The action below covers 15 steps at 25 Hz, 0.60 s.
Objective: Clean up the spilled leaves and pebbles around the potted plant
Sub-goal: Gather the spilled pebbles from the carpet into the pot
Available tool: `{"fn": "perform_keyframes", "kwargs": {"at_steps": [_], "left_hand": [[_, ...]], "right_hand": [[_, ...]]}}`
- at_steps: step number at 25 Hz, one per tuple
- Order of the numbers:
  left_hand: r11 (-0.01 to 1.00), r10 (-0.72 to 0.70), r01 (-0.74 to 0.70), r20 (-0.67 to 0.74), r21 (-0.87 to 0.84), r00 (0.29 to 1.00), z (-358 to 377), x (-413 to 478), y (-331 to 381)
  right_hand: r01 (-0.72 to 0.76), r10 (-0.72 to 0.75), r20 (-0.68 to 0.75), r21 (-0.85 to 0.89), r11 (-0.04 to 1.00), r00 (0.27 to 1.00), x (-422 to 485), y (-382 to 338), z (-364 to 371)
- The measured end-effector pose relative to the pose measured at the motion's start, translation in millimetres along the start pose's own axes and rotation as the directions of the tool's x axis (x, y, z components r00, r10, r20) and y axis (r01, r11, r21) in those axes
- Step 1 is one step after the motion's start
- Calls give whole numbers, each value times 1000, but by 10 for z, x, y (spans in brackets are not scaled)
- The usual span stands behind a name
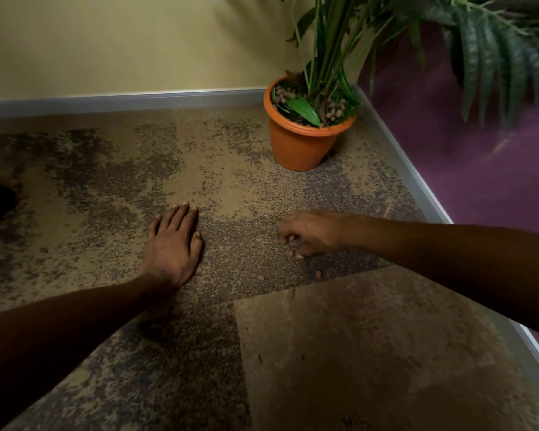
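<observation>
Carpet (106,188) is mottled tan and dark; left hand (171,244) lies flat on it, fingers straight and close together. Right hand (311,233) curls loosely over small reddish pebbles (318,274), fingertips (299,256) touching carpet. Orange pot (299,144) stands beyond, in the corner.

The speckled carpet floor (106,188) carries an orange pot (299,144) in the corner, a few small pebbles (260,277) lying loose, and a left hand (171,244) pressed flat on it
</observation>
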State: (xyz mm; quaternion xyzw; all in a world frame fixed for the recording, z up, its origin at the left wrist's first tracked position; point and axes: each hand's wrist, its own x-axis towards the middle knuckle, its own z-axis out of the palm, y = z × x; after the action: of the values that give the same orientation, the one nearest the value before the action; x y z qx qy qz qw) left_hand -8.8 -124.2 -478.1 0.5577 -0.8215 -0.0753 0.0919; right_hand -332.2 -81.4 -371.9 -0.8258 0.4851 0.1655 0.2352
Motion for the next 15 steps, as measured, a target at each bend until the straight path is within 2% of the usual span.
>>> {"fn": "perform_keyframes", "kwargs": {"at_steps": [9,12,13,15], "left_hand": [[1000,3,-3,-6,-9,1000,-2,-8,2],[1000,-1,1,-3,-4,1000,-8,-7,5],[1000,-2,2,-1,-3,1000,-9,-9,7],[1000,-1,1,2,1,1000,-12,-10,9]], "right_hand": [[83,-84,-54,-32,996,995,-7,-132,145],[44,-55,-273,-46,998,960,32,-86,-150],[28,-38,-394,-32,999,918,45,-51,-286],[0,41,-634,64,998,772,51,45,-558]]}}
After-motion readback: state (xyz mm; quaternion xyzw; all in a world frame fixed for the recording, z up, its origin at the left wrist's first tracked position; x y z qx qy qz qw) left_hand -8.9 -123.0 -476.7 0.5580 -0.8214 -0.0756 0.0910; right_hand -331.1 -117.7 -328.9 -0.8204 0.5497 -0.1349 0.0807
